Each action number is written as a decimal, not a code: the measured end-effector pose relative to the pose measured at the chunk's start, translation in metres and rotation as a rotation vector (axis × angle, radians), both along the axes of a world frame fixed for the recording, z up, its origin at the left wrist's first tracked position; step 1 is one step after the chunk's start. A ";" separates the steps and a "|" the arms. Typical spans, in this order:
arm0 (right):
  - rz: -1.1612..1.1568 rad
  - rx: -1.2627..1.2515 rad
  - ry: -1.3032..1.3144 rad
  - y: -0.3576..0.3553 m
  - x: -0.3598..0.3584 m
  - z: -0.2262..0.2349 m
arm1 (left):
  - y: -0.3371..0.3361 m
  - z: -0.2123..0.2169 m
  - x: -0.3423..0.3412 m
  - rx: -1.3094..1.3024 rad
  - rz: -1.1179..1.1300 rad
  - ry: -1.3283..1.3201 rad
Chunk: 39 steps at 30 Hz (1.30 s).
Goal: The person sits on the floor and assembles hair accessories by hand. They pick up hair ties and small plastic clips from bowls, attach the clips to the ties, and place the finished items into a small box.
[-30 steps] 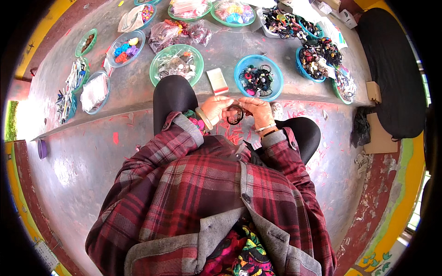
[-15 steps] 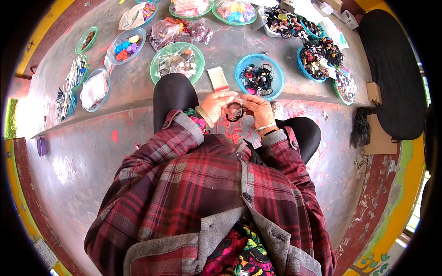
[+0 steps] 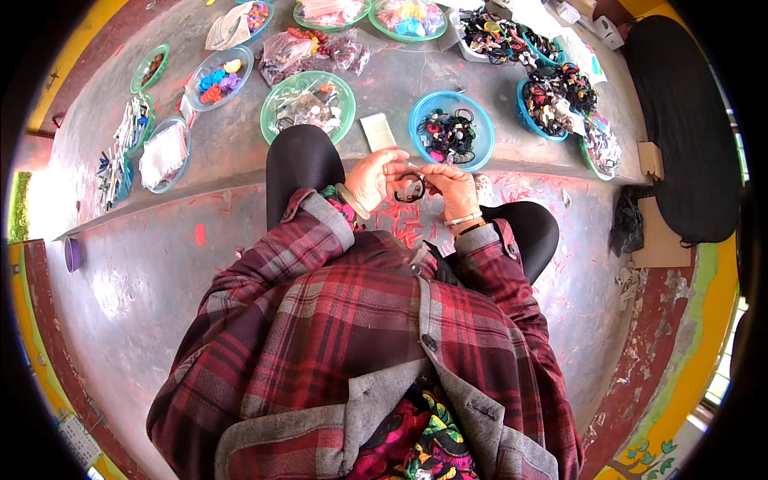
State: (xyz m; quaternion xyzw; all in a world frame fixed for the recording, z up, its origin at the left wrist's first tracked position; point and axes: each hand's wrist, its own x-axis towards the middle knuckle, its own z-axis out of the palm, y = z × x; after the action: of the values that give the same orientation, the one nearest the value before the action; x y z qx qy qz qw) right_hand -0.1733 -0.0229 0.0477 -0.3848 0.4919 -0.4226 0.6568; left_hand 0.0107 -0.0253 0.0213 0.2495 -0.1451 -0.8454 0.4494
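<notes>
Close together over my lap, both hands work on a dark hair tie that hangs as a loop between them. My left hand has its fingers closed at the loop's left side. Thumb and fingers of my right hand pinch together at its upper right, by a small pale bit too small to make out. Just beyond the hands lies a small open white box. A blue bowl of dark hair ties stands right of it, and a green bowl of clear packets and small pieces stands left.
Bowls of coloured pieces, packets and more hair ties line the raised concrete ledge. A bag of dark red pieces lies among them. Red scraps litter the floor below. My bent knees flank my hands.
My hands have shifted slightly, and the loop has turned and sits a little higher between the fingers. The bowls and box have stayed in place.
</notes>
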 end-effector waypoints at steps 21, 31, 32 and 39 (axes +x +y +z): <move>-0.016 -0.007 0.044 -0.001 0.003 0.007 | 0.005 -0.003 -0.008 -0.029 0.116 -0.316; 0.083 -0.005 -0.098 -0.001 0.007 -0.018 | 0.012 -0.007 -0.015 -0.282 0.096 -0.544; 0.067 -0.019 -0.073 0.000 0.008 -0.016 | 0.012 -0.006 -0.015 -0.284 0.092 -0.544; 0.076 -0.103 0.043 -0.002 0.004 0.008 | 0.012 0.011 -0.008 -0.226 0.079 -0.444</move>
State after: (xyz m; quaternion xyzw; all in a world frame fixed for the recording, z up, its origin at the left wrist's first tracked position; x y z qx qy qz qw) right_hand -0.1692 -0.0250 0.0561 -0.4453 0.4686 -0.4137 0.6411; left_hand 0.0030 -0.0128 0.0327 0.3829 -0.3238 -0.7301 0.4642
